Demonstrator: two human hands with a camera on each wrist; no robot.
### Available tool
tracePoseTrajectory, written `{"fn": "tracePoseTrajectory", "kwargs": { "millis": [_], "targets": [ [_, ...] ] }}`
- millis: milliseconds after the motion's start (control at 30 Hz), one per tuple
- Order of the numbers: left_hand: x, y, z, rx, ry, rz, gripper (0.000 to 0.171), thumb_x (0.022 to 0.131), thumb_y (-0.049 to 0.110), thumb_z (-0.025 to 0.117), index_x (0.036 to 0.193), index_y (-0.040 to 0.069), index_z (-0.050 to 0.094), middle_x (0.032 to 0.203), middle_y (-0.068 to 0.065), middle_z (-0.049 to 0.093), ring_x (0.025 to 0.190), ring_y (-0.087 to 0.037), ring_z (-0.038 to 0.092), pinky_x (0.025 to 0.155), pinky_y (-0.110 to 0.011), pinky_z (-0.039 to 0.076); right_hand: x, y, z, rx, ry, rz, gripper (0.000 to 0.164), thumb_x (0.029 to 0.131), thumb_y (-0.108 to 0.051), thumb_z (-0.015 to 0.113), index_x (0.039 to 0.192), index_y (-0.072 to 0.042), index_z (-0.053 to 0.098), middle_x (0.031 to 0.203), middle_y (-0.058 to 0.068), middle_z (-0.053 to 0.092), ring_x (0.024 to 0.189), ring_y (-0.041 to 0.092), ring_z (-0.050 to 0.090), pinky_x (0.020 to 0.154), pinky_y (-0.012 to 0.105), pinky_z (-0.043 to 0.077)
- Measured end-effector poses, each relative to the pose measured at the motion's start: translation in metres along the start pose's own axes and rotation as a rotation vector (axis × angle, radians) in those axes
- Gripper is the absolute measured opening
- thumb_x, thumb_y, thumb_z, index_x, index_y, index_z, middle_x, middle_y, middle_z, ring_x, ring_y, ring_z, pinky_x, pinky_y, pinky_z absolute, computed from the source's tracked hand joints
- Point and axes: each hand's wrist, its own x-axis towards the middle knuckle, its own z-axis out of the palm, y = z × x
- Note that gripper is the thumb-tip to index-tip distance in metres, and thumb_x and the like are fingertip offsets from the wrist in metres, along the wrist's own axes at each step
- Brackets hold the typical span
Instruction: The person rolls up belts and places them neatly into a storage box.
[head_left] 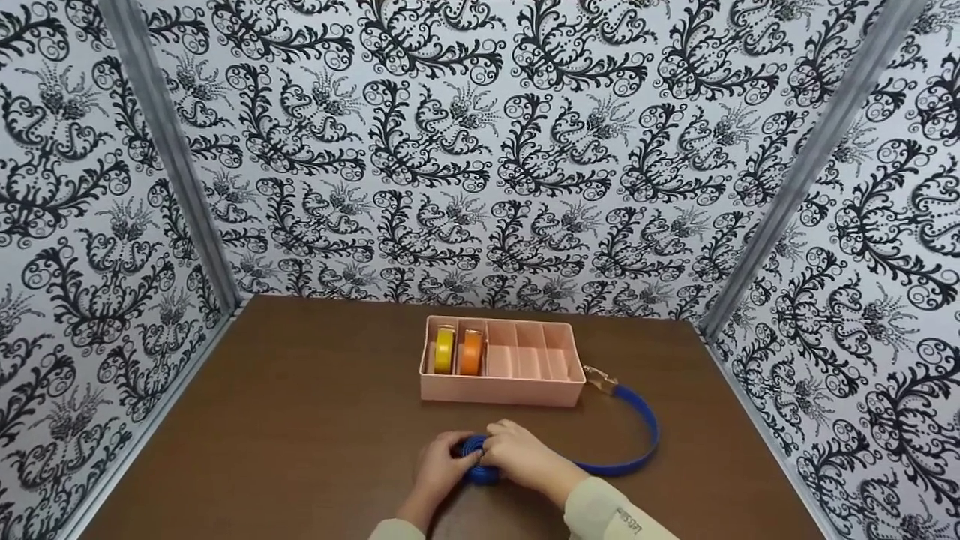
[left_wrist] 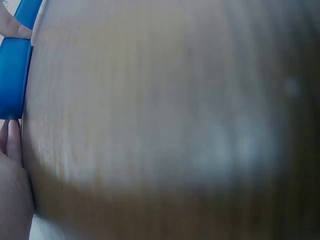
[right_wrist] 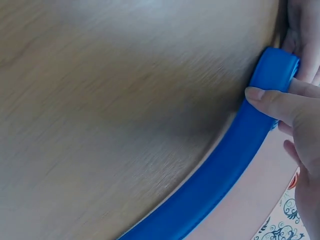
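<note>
A blue belt [head_left: 651, 429] lies on the table, one part wound into a coil [head_left: 481, 475] between both hands. From the coil its loose length curves right and back to a gold-coloured buckle [head_left: 600, 379]. My left hand [head_left: 439, 466] holds the coil's left side with thumb and fingers. On the other side, my right hand [head_left: 528, 459] pinches the belt. In the right wrist view the right thumb [right_wrist: 272, 103] presses on the strap's flat face where it meets the coil. The left wrist view shows only the coil's edge [left_wrist: 12, 80] and parts of the hands.
Behind the hands stands a pink divided box [head_left: 501, 391]. A yellow rolled belt [head_left: 444, 351] and an orange rolled belt [head_left: 472, 352] stand in its left compartments. The brown table [head_left: 315, 420] is enclosed by patterned walls [head_left: 450, 150] at the back and sides.
</note>
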Motion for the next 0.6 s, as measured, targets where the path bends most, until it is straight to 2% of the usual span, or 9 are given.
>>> {"fn": "tracePoseTrajectory", "kwargs": {
  "millis": [133,267,400,600],
  "targets": [
    [-0.001,-0.002,0.001,-0.069,0.018,-0.010,0.032,0.081,0.029,0.079,0.108,0.013,0.071,0.102,0.001,0.067,0.093,-0.019,0.063,0.082,-0.037,0.050,0.005,-0.006,-0.002,-0.017,-0.073,0.050,0.012,0.070,-0.026,0.085,0.074,-0.023,0.074,0.071,-0.011,0.064,0.071,0.012,0.045,0.070,0.028,0.039],
    [0.000,-0.004,0.002,-0.132,0.035,0.021,0.022,0.083,0.022,0.077,0.102,0.013,0.071,0.097,0.003,0.066,0.087,-0.015,0.062,0.078,-0.032,0.050,0.006,-0.007,-0.004,-0.053,-0.087,0.044,0.013,0.071,-0.028,0.084,0.076,-0.022,0.073,0.073,-0.011,0.064,0.073,0.013,0.047,0.069,0.028,0.036],
    [0.002,-0.004,0.002,-0.144,0.034,0.048,0.017,0.084,0.019,0.076,0.100,0.016,0.073,0.099,0.002,0.068,0.094,-0.019,0.063,0.083,-0.037,0.050,0.000,-0.004,-0.007,-0.077,-0.076,-0.004,0.022,0.073,-0.037,0.084,0.090,-0.025,0.075,0.078,-0.011,0.065,0.078,0.014,0.049,0.073,0.029,0.039],
    [0.001,-0.004,0.002,-0.132,0.010,0.059,0.020,0.084,0.013,0.073,0.104,0.015,0.075,0.104,0.000,0.070,0.102,-0.024,0.064,0.090,-0.043,0.048,-0.014,0.004,-0.008,-0.042,-0.101,-0.090,0.044,0.076,-0.051,0.078,0.113,-0.026,0.072,0.096,-0.012,0.067,0.092,0.014,0.052,0.091,0.034,0.041]
  ]
}}
